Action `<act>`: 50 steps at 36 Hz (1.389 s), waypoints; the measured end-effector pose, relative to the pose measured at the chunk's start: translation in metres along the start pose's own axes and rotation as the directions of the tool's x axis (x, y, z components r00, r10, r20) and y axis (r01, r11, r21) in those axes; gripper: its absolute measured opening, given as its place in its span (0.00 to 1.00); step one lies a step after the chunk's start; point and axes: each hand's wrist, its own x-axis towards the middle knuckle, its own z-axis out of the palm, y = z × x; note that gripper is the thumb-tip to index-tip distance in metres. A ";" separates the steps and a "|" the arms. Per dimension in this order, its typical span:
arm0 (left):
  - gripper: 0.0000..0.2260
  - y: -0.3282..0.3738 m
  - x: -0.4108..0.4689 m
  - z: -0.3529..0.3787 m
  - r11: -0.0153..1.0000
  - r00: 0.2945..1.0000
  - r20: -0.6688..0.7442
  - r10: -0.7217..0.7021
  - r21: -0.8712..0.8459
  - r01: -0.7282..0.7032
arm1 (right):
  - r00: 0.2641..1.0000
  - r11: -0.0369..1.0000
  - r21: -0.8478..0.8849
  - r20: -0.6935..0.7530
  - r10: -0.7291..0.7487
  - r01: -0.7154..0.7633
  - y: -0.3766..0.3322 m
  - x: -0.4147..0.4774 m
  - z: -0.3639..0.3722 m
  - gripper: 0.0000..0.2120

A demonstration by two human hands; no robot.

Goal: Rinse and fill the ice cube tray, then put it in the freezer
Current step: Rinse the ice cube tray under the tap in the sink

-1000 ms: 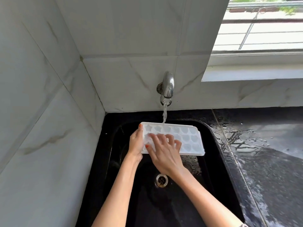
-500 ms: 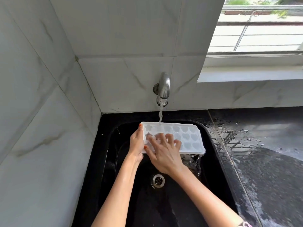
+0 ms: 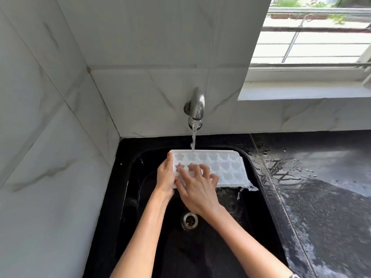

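Tray (image 3: 224,167), one, under one tap (image 3: 197,106); left hand (image 3: 165,177) grips its end; right hand (image 3: 197,189) presses it, fingers (image 3: 204,169) spread.

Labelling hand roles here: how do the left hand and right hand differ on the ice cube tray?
The left hand grips the ice cube tray at its left end; the right hand lies on top, gripping no edge. The left hand's thumb lies along the rim; the right hand's fingers spread over the near-left cells. Both touch the tray over the sink.
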 end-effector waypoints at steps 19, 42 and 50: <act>0.20 0.002 0.008 -0.013 0.998 0.999 -0.003 0.046 -0.046 -0.046 | 0.996 0.995 0.093 -0.091 -0.020 0.028 -0.005 -0.004 0.003 0.22; 0.17 0.011 0.013 -0.035 0.993 0.998 -0.016 0.066 0.097 -0.064 | 0.986 0.958 -0.232 0.038 -0.164 0.168 0.046 0.007 -0.023 0.35; 0.18 0.016 0.014 -0.038 0.997 0.999 -0.015 0.035 0.073 -0.034 | 0.994 0.990 -0.096 0.048 -0.095 0.099 0.040 0.002 -0.017 0.34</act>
